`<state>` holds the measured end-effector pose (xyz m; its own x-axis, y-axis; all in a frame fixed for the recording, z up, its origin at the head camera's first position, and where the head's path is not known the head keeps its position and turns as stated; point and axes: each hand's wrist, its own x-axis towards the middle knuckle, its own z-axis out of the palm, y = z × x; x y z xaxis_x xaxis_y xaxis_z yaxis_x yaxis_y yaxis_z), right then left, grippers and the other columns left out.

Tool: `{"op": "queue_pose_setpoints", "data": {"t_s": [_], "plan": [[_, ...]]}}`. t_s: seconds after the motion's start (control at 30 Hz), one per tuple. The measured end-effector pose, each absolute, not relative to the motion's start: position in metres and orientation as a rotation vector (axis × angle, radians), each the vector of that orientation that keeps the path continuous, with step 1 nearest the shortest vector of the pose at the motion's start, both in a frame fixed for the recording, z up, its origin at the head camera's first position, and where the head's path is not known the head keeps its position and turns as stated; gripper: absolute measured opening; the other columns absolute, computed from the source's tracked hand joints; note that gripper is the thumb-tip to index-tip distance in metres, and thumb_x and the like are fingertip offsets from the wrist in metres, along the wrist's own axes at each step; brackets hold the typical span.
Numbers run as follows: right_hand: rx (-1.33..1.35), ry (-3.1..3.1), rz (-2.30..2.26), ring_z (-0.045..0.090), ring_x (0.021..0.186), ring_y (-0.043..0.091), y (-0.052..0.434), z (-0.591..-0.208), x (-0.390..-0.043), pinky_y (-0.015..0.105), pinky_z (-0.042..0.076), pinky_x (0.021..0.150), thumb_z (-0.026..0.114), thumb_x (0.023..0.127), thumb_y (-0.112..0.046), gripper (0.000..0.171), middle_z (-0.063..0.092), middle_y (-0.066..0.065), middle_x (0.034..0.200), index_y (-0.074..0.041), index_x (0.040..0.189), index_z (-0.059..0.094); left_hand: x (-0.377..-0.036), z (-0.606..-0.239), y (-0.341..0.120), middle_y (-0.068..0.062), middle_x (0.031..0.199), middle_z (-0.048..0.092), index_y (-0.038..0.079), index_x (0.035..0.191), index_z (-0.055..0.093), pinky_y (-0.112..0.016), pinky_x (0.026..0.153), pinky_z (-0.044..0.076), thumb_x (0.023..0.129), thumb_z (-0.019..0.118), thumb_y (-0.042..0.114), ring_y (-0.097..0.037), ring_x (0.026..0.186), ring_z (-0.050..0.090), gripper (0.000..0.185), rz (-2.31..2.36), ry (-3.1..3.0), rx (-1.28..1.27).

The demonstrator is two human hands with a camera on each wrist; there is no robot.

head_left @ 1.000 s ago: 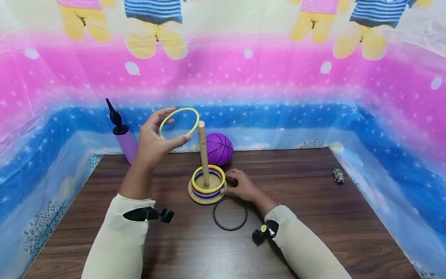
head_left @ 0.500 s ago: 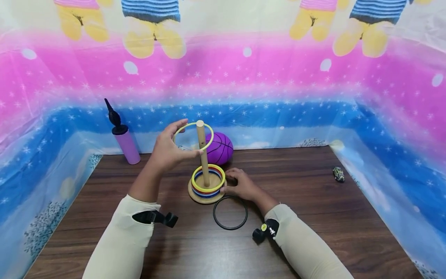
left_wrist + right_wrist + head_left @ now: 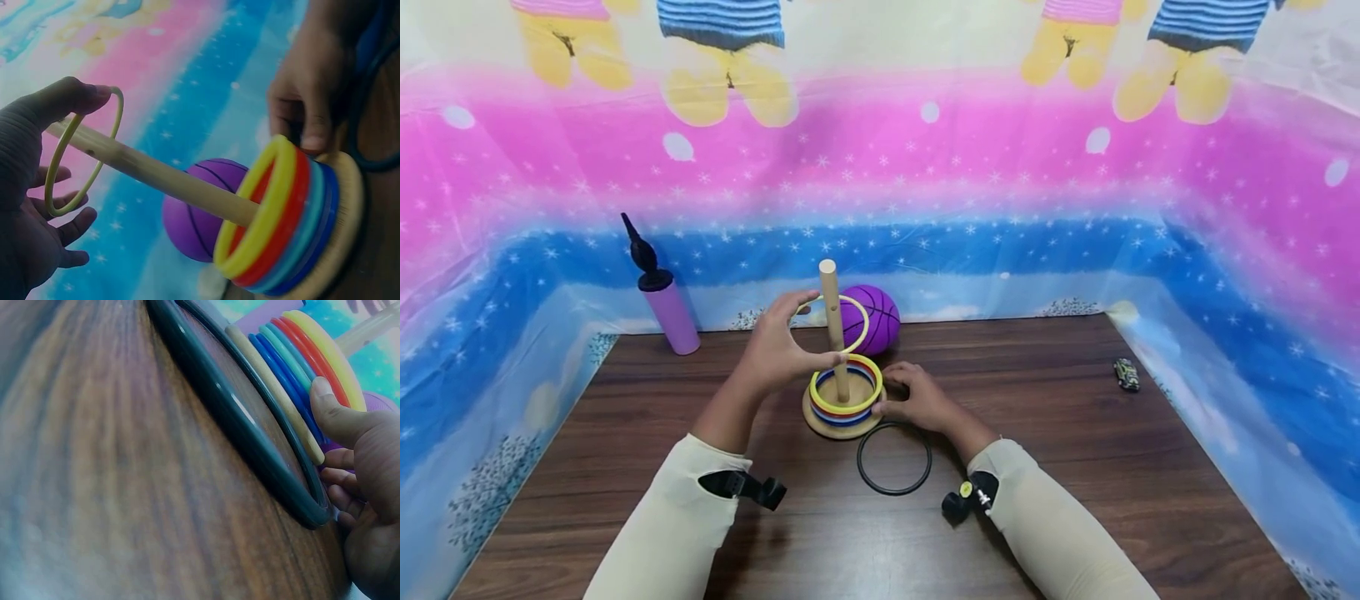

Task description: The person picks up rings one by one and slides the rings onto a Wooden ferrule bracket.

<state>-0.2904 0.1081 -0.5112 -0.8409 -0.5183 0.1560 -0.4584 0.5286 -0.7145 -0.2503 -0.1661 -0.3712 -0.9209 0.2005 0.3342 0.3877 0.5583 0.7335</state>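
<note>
My left hand (image 3: 778, 346) pinches a thin yellow ring (image 3: 867, 321) at its left side. That ring encircles the upright wooden peg (image 3: 831, 292), partway down and above the stack. Round the foot of the peg lie several stacked rings (image 3: 306, 206), yellow on top, then red, light blue and dark blue, over a round wooden base (image 3: 351, 206). My right hand (image 3: 925, 400) holds the right side of this stack. In the right wrist view its thumb (image 3: 331, 406) presses the ring edges, and the other fingers curl beside the base.
A black ring (image 3: 895, 492) lies flat on the wooden table, just in front of the base. Behind the peg sits a purple ball (image 3: 883, 321). A purple and black hand pump (image 3: 670, 321) stands at the back left, and a small toy car (image 3: 1127, 375) at the right.
My left hand has brought the yellow ring rightward and down, from beside the peg's top to around its shaft. My right hand has stayed at the stack.
</note>
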Motion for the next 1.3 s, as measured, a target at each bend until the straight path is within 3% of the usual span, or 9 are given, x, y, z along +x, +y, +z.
{"op": "queue_pose_setpoints", "data": {"t_s": [0.7, 1.1, 1.3], "plan": [[-0.881, 2.682, -1.222, 0.057, 0.14, 0.038, 0.107, -0.51, -0.291, 0.058, 0.047, 0.12, 0.086, 0.097, -0.028, 0.055, 0.065, 0.018, 0.146, -0.002, 0.142, 0.07, -0.254, -0.432, -0.165, -0.018, 0.162, 0.052, 0.009, 0.154, 0.058, -0.073, 0.123, 0.038, 0.075, 0.102, 0.027, -0.046, 0.154, 0.047, 0.092, -1.294, -2.59, -0.588], [-0.897, 2.708, -1.197, 0.057, 0.14, 0.039, 0.107, -0.511, -0.291, 0.058, 0.046, 0.121, 0.088, 0.095, -0.027, 0.059, 0.065, 0.019, 0.146, -0.001, 0.144, 0.069, -0.25, -0.455, -0.16, -0.021, 0.161, 0.052, 0.003, 0.152, 0.057, -0.071, 0.122, 0.041, 0.076, 0.101, 0.023, -0.047, 0.15, 0.05, 0.09, -1.339, -2.613, -0.579], [-0.902, 2.71, -1.192, 0.057, 0.141, 0.04, 0.107, -0.51, -0.29, 0.058, 0.047, 0.121, 0.089, 0.095, -0.026, 0.058, 0.065, 0.019, 0.146, 0.0, 0.144, 0.069, -0.25, -0.46, -0.158, -0.019, 0.157, 0.055, 0.007, 0.15, 0.059, -0.069, 0.121, 0.042, 0.073, 0.102, 0.023, -0.044, 0.148, 0.052, 0.089, -1.365, -2.6, -0.602]]}}
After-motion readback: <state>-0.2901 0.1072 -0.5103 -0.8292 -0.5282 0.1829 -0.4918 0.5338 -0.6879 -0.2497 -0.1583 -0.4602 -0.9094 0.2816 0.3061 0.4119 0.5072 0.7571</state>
